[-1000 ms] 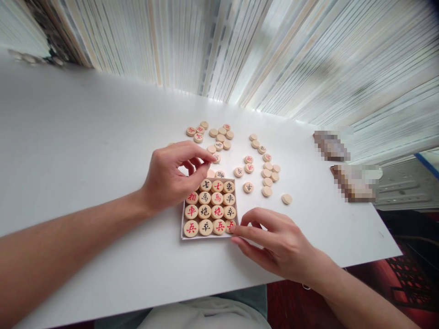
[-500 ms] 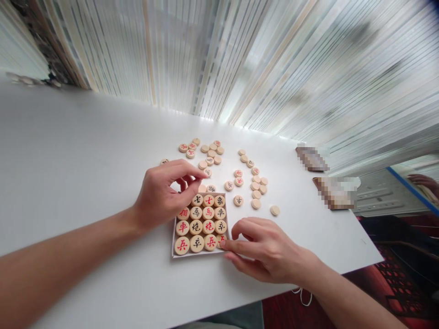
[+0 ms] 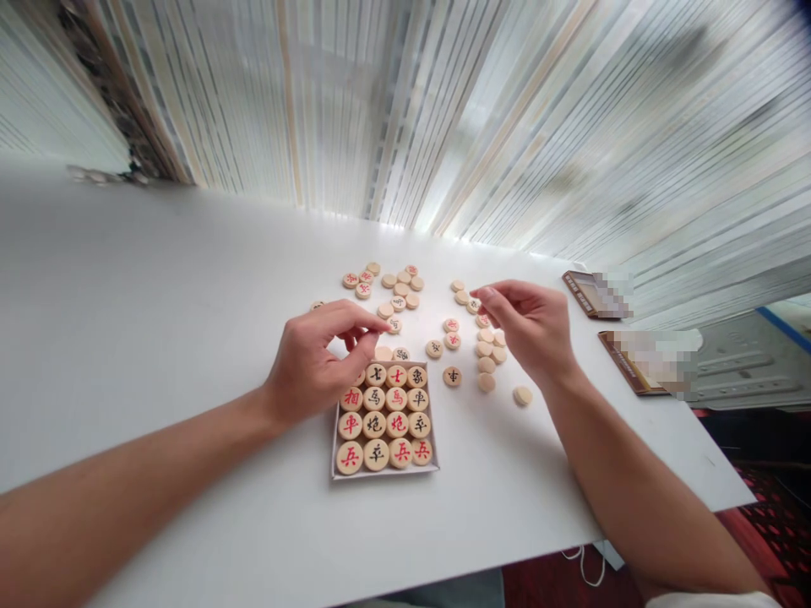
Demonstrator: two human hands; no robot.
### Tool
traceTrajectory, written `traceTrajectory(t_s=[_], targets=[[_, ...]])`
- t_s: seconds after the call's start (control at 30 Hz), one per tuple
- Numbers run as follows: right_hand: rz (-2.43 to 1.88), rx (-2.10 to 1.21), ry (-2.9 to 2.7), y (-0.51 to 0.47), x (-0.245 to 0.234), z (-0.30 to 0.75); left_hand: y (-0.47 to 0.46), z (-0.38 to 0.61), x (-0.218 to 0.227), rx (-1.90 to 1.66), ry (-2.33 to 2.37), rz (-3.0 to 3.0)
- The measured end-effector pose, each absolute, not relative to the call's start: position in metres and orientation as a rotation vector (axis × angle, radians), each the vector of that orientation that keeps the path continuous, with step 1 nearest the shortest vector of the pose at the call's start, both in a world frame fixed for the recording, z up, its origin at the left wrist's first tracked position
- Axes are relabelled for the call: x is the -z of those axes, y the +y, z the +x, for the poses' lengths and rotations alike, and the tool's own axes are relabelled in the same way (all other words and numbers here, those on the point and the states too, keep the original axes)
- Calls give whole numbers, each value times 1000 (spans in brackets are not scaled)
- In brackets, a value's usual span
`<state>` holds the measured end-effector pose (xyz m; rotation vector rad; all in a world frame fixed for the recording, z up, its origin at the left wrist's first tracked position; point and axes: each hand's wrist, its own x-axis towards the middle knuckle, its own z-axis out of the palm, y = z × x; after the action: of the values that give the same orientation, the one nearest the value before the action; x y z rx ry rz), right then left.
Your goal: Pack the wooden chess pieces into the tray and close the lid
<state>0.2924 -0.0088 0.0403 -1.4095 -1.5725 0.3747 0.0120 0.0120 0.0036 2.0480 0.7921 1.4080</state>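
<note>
A shallow white box holds rows of round wooden xiangqi pieces marked in red or black. My left hand hovers over the box's far left corner, covering part of the back row. Its thumb and index finger come together beside a loose black-marked piece; whether anything is between them is hidden. Farther right, my right hand is over the line of loose pieces. The curled fingertips are close to a black-marked piece, and what they pinch, if anything, cannot be made out.
More loose pieces lie scattered behind and right of the box, some face down. Two brown-edged flat boxes, partly blurred, are at the white table's right side. A striped string curtain hangs along the far edge.
My right hand has left the piece in the box's near right corner and moved up and right to the loose pieces. My left hand keeps its place by the box. The view has shifted slightly.
</note>
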Motion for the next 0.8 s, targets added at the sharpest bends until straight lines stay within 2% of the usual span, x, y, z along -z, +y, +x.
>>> traceTrajectory(t_s=[0.17, 0.53, 0.67, 0.8], targets=[[-1550, -342, -1647, -13, -10, 304, 12, 12, -4, -1367, 846, 2040], [-1434, -178, -1850, -13, -12, 301, 15, 8, 6, -1314, 941, 1914], [-1418, -239, -1856, -14, -15, 301, 14, 7, 7, -1290, 987, 1885], [-1364, -444, -1992, -17, -25, 305, 14, 7, 7, -1281, 993, 1882]])
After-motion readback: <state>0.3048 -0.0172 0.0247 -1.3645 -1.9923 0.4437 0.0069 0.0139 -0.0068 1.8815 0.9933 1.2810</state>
